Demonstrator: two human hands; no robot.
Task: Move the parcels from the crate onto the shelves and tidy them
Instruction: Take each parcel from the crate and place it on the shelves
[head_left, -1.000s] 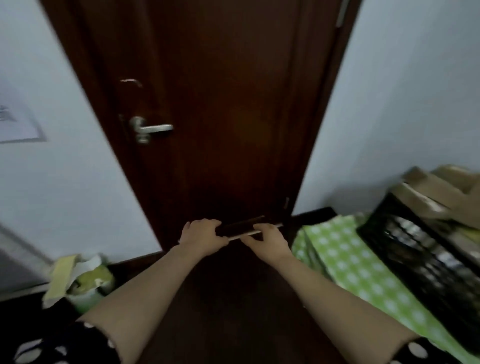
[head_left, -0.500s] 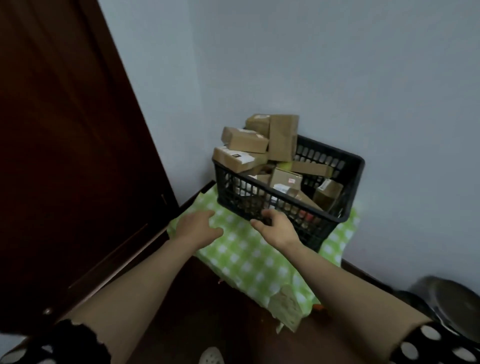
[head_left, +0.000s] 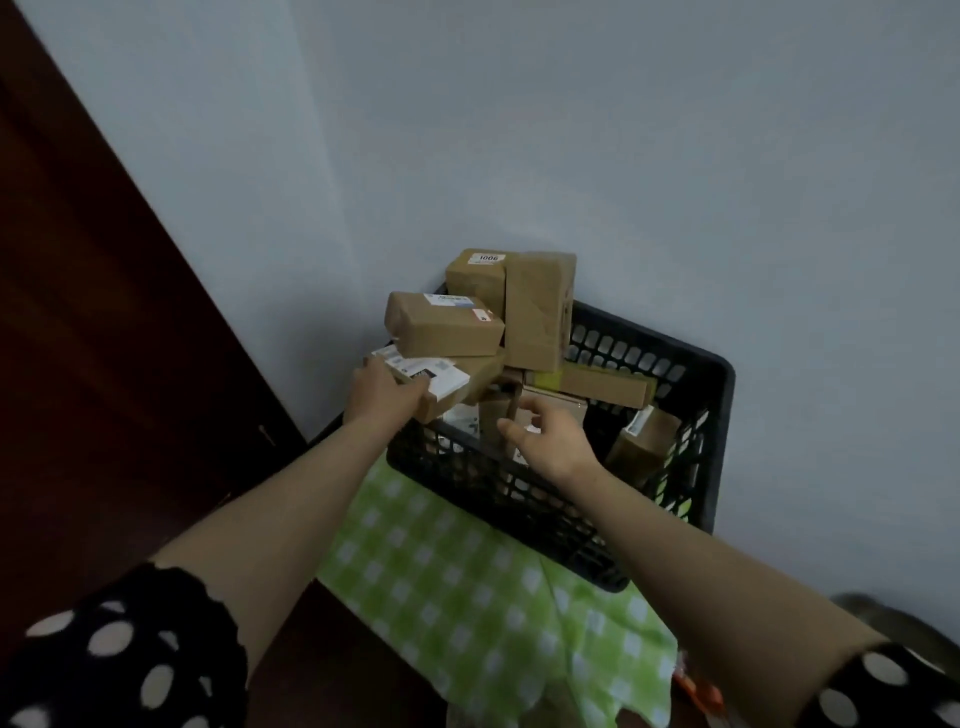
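Observation:
A black plastic crate (head_left: 675, 358) stands in the wall corner on a green checked cloth (head_left: 467, 571), heaped with several brown cardboard parcels. At the top lie a parcel marked 1006 (head_left: 475, 280), a tall upright parcel (head_left: 537, 312) and a flat one (head_left: 444, 325). My left hand (head_left: 382, 392) grips the left end of a white-labelled parcel (head_left: 452, 382) that juts over the crate's front left rim. My right hand (head_left: 550, 436) hovers over the crate's middle, fingers loosely curled and thumb out, holding nothing. No shelves are in view.
A dark wooden door (head_left: 104, 364) fills the left side. Pale walls close in behind and to the right of the crate. A grey rounded object (head_left: 893, 623) sits low at the right edge. More parcels lie deep in the crate (head_left: 644, 441).
The view swung right from the door to the crate. Both hands left the door's lower ledge, crossed the cloth and rose to the parcels; my left hand took hold of the labelled one.

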